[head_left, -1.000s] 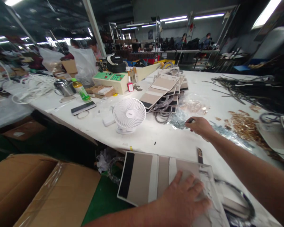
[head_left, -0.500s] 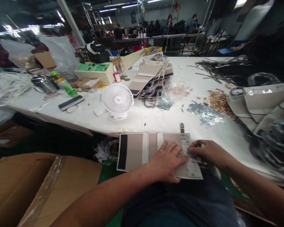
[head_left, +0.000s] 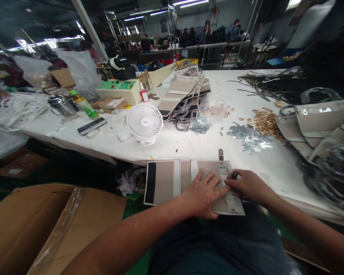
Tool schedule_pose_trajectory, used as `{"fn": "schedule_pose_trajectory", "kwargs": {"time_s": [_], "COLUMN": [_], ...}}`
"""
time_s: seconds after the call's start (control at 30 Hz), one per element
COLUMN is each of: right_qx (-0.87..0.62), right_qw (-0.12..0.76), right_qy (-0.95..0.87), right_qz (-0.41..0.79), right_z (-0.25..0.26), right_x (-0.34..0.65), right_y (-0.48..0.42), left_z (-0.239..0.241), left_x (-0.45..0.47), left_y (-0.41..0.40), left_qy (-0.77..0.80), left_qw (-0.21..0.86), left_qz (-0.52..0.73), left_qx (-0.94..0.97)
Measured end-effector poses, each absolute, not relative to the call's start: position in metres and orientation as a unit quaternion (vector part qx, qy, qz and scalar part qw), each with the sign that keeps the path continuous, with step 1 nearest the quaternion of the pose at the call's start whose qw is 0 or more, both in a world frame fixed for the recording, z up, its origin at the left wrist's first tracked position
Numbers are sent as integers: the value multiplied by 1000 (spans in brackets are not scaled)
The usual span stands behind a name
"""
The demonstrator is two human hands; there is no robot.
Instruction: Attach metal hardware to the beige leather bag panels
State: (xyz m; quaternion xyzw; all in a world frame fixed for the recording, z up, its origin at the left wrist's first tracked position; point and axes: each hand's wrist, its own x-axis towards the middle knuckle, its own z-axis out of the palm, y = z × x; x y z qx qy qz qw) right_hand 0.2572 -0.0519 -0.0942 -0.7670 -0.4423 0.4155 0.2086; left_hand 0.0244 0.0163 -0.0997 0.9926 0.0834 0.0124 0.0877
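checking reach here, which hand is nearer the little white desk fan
Left. The left hand lies flat on the beige panel, below and right of the white fan. The right hand sits further right on the same panel, pinching a small dark item.

One white fan (head_left: 144, 123), one green bottle (head_left: 84, 104), one metal mug (head_left: 63, 105), two hands (head_left: 202, 193)

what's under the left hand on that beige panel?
The left hand lies flat on the beige panel; the right hand pinches a small dark piece beside it. Whatever the palm covers is hidden.

Matt beige card panel (head_left: 172, 182); white plastic fan (head_left: 144, 123); glossy metal clips (head_left: 249, 138); corrugated cardboard box (head_left: 46, 225).
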Motion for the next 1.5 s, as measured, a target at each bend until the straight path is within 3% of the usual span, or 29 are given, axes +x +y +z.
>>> {"fn": "schedule_pose_trajectory", "kwargs": {"time_s": [0.53,0.6,0.77,0.87,1.17,1.5], "right_qx": [-753,-760,-594,-521,-455,-448], "right_qw": [220,295,659,735,781,780], "right_qy": [-430,-399,-252,-191,-117,-129], "right_qz": [446,419,387,391,411,417], "right_z": [-82,-73,-52,-53,-89,-85], "right_x": [268,269,260,258,271,260], "right_y": [-52,-56,-51,-41,-34,-33], "left_z": [-92,-90,-88,-87,-90,-99], "left_x": [29,30,33,34,34,34], "left_y": [17,17,16,15,16,18], "left_qy": [77,76,78,79,82,79], "left_qw": [98,95,88,81,85,101], "left_qz": [-2,-4,-17,-19,-34,-14], "left_qx": [992,993,993,993,992,992]}}
